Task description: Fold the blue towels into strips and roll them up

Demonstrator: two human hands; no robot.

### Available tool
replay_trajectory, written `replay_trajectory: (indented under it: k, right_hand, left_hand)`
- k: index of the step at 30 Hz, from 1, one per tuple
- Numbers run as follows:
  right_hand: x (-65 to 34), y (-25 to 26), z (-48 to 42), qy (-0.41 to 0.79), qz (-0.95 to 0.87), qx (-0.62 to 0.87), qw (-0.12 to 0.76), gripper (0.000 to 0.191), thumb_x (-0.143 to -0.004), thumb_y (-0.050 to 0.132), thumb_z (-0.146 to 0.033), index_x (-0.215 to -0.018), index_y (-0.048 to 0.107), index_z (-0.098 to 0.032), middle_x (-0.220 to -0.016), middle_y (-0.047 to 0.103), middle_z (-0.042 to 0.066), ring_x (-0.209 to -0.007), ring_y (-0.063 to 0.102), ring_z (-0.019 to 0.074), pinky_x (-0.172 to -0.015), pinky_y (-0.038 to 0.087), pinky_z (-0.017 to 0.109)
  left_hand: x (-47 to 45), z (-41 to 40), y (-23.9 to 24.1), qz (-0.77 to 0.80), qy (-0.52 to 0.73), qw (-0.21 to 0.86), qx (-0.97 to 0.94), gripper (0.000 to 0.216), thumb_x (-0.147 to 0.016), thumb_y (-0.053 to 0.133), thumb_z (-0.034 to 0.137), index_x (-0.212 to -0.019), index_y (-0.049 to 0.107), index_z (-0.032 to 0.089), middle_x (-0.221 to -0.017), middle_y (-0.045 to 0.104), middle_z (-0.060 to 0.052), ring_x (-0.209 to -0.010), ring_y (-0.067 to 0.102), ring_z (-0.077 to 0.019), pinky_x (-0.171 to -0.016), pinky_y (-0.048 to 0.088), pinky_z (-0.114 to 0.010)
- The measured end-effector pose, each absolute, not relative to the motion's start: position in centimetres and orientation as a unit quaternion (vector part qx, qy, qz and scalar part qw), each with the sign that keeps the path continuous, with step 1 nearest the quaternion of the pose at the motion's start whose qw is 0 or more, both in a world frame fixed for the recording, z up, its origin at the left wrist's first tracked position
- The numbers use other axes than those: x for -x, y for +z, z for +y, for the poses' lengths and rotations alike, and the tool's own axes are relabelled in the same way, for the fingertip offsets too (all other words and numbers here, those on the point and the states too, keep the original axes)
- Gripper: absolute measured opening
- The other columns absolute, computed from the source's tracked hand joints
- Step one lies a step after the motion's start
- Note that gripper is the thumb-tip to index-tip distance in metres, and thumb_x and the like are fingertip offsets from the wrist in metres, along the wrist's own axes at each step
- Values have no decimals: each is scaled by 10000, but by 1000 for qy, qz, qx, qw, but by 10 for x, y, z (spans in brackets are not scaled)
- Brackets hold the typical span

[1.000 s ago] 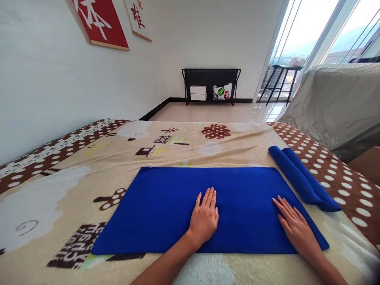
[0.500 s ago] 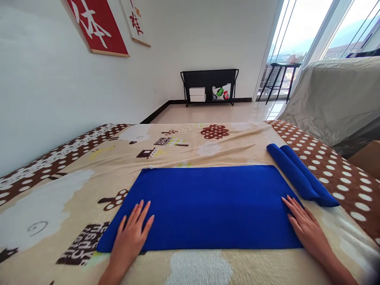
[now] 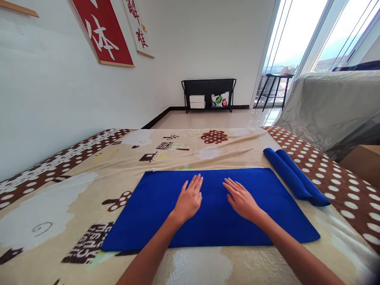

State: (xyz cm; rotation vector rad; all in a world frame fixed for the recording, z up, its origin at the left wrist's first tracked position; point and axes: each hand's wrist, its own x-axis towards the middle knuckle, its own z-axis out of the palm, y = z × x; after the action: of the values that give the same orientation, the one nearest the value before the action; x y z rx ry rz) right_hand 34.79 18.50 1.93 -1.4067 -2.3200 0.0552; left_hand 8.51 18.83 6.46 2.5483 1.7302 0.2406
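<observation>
A blue cloth (image 3: pixel 213 221) lies spread flat in a wide shape on the patterned blanket (image 3: pixel 89 202). My left hand (image 3: pixel 189 199) is over the middle of the cloth, palm down, fingers stretched out. Facing it, a little to the right, my right hand (image 3: pixel 241 199) is also flat with its fingers extended. Bare blue fabric shows between the two hands. Neither hand grips anything; whether the palms press on the cloth or hover just above it, I cannot tell. Right of the cloth lies a second blue cloth (image 3: pixel 293 174), rolled from two sides.
A black rack (image 3: pixel 208 86) with white boxes stands against the far wall. At right are a plastic-covered piece of furniture (image 3: pixel 329 103), a cardboard box (image 3: pixel 362 160) and a black stool (image 3: pixel 276 75) by the window. Hanging scrolls (image 3: pixel 102 35) are on the left wall.
Both hands have moved inward from the cloth's left and right sides to its middle. The cloth's front right corner, covered before, now shows. The camera view has tilted up slightly.
</observation>
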Motion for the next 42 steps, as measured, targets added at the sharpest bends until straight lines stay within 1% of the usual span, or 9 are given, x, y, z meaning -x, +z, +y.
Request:
replay_trajectory:
  k: [4,8,10,13,18,25,32,37,42]
  right_hand:
    - [-284,13,237,51,-846,489,206,457,-987,485,-277,-1433,475,-179,-1519,452,116,-1418,400,231,-1170,329,462]
    - [-315,-4,261,69,-839,501,201,463,-960,575,-401,-1381,518,-218,-1473,487,101,-1329,489,268,-1112,371,556]
    - [-361,-10,265,67,-818,534,201,466,-974,545,-419,-1394,508,-222,-1484,477,102,-1348,470,266,-1131,344,555]
    - [-442,-18,267,55,-762,613,203,490,-1001,469,-452,-1426,477,-207,-1502,463,116,-1402,413,265,-1168,278,556]
    - [-526,-41,269,39,-681,704,196,560,-1016,351,-512,-1452,457,-177,-1523,444,130,-1461,326,258,-1199,214,530]
    - [-529,-56,276,12,-661,723,202,568,-994,404,-542,-1434,468,-189,-1508,463,124,-1432,376,259,-1190,225,542]
    - [-513,-40,237,-21,-704,673,225,592,-1007,234,-470,-1426,499,-146,-1508,472,110,-1471,314,222,-1236,191,465]
    - [-506,-41,154,8,-762,616,200,565,-991,344,-520,-1498,412,-281,-1553,408,9,-1449,355,209,-1209,302,449]
    - [-543,-60,73,-7,-733,652,196,620,-977,389,-501,-1558,280,-315,-1576,366,3,-1446,359,257,-1191,322,526]
  left_hand:
    - [-146,238,36,573,82,29,-815,585,-958,342,206,-1539,317,143,-1612,302,-95,-1503,256,-201,-1210,232,-446]
    - [-114,255,10,586,88,16,-805,536,-1015,312,398,-1532,343,259,-1616,309,-22,-1502,254,-177,-1222,197,-421]
    - [-67,261,8,609,86,9,-788,542,-1010,318,465,-1523,355,293,-1612,318,-1,-1497,269,-176,-1219,195,-432]
    - [21,270,9,676,79,-4,-733,552,-1003,313,451,-1512,383,249,-1601,340,-50,-1485,301,-225,-1198,206,-504]
    - [119,279,3,752,79,-23,-654,621,-988,275,491,-1547,311,223,-1622,289,-75,-1499,261,-268,-1186,184,-560]
    - [128,282,-9,768,90,-41,-633,662,-973,238,566,-1544,320,240,-1621,303,-58,-1501,252,-254,-1191,191,-548]
    - [112,252,5,765,122,-93,-625,614,-986,244,436,-1483,432,128,-1571,381,-167,-1486,290,-289,-1196,179,-542]
    - [96,180,3,683,103,-61,-720,571,-983,312,471,-1526,359,302,-1600,343,17,-1482,309,-191,-1202,254,-413]
    - [132,92,-14,739,89,-63,-664,647,-904,374,534,-1529,238,438,-1584,322,80,-1468,335,-243,-1165,293,-527]
